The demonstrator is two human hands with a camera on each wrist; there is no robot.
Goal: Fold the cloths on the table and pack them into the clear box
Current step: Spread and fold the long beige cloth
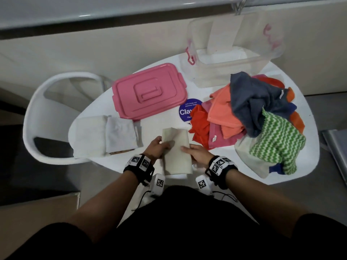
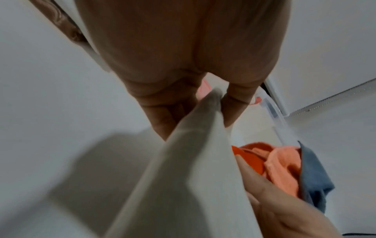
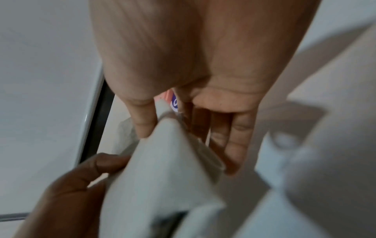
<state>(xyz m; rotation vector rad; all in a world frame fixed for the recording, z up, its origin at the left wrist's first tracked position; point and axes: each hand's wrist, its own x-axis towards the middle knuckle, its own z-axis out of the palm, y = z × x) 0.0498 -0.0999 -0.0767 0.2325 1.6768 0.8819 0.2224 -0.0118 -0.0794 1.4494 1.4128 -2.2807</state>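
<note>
A folded beige cloth (image 1: 176,154) lies lengthwise at the near edge of the white table (image 1: 163,72), and both hands hold it. My left hand (image 1: 163,146) pinches its left edge between thumb and fingers. My right hand (image 1: 187,150) pinches the right edge. The left wrist view shows my left hand (image 2: 195,127) with thumb and fingers closed on the beige cloth (image 2: 183,177). The right wrist view shows my right hand (image 3: 187,149) pinching the cloth (image 3: 162,177) the same way. The clear box (image 1: 225,70) stands open at the back right. A pile of unfolded coloured cloths (image 1: 253,113) lies in front of the box.
The pink lid (image 1: 148,91) lies at the table's middle back, beside a round blue sticker (image 1: 187,110). Folded white cloths (image 1: 105,136) are stacked at the left. A white chair (image 1: 37,119) stands left of the table. A wall runs behind.
</note>
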